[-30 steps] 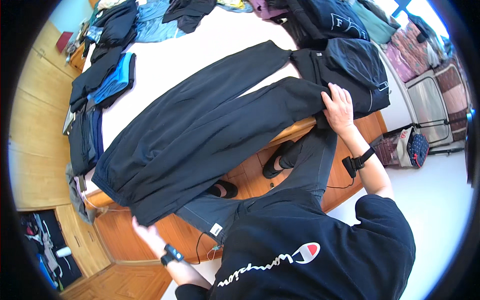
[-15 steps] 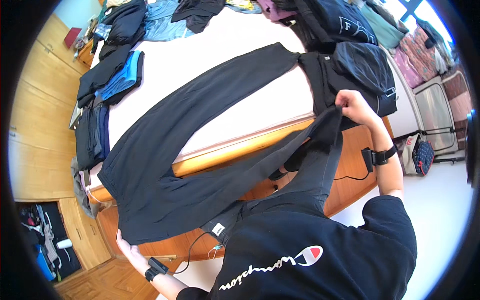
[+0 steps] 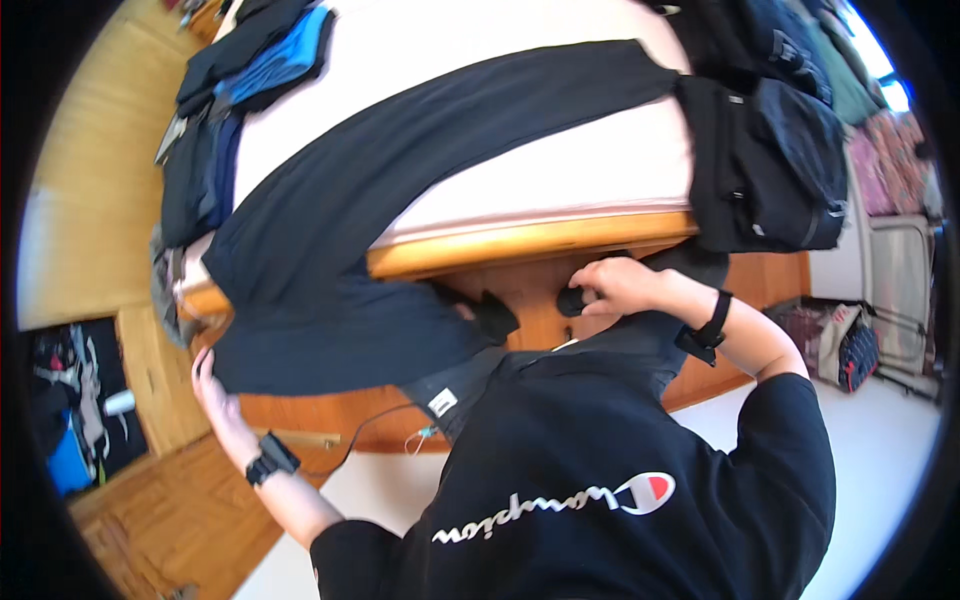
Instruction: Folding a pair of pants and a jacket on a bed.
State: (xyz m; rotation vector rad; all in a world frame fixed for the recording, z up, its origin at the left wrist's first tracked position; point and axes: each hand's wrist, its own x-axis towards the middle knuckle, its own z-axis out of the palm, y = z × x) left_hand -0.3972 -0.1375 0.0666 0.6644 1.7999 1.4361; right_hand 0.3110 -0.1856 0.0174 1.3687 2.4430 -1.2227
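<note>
A pair of black trousers [image 3: 400,145] lies across the bed's edge. One leg curves over the mattress, and the waist end is at the left. The other leg is bunched over my lap. My left hand [image 3: 218,398] is at the lower left edge of the waist, its fingers stretched out against the cloth. My right hand [image 3: 622,286] is above the floor between my knees, fingers curled beside a small dark shape. I cannot make out whether that shape is cloth or a foot. Both wrists wear black straps with small devices.
A black backpack [image 3: 765,165] stands at the bed's right corner, touching the far trouser hem. Folded clothes [image 3: 205,165] are stacked along the bed's left side. The wooden bed rail [image 3: 540,238] runs before me. A cable [image 3: 370,430] hangs near my left side.
My right hand has moved left and down from the backpack, where it held the trouser hem. The near leg no longer stretches to the right. My left hand has shifted left and up.
</note>
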